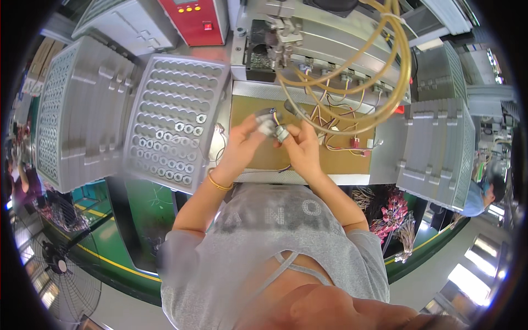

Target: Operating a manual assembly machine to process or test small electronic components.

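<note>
My left hand (pixel 241 144) and my right hand (pixel 302 146) meet over a brown work mat (pixel 258 157) in front of a grey machine (pixel 324 49). The left hand grips a small grey ring-shaped part (pixel 266 124) with thin wires on it. A second small grey part (pixel 282 133) sits in the fingers of my right hand, touching the first. A yellow bangle circles my left wrist (pixel 219 184). What the two parts look like in detail is blurred.
A grey tray (pixel 165 88) with rows of round pockets, some holding small rings (pixel 176 148), stands to the left. Stacked grey trays (pixel 77 110) lie further left and more at the right (pixel 440 148). Yellow hoses (pixel 385 77) loop above the mat. Bundles of red wires (pixel 393 212) hang lower right.
</note>
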Demonstrator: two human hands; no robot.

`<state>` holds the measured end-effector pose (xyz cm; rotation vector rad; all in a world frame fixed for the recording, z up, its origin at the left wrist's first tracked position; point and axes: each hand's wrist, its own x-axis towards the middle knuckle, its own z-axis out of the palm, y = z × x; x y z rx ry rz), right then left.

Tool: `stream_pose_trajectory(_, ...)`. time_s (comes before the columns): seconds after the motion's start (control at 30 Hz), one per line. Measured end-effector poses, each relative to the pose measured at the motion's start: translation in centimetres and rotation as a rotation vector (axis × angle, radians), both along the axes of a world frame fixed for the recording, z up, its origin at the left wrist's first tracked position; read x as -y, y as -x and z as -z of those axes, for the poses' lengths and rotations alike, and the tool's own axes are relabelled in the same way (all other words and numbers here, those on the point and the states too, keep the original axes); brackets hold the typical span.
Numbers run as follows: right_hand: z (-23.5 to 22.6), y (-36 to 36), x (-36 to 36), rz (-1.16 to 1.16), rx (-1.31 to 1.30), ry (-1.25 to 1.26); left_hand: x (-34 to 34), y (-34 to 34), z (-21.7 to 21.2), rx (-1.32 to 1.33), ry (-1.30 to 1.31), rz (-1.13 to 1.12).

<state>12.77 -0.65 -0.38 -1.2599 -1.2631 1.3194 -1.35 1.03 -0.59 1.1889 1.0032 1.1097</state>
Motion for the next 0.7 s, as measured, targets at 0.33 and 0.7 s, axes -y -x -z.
stream_pose_trajectory(0.33, -0.7, -0.9, -0.3, -0.060, 0.344, -0.362, -2.9, 4.4, -3.6, 0.685, 0.344, -0.046)
stream_pose_trajectory(0.7, 3.2, -0.1, -0.3, -0.085, 0.195, 0.042, -8.8, 5.3, -4.5, 0.048, 0.270, 0.015)
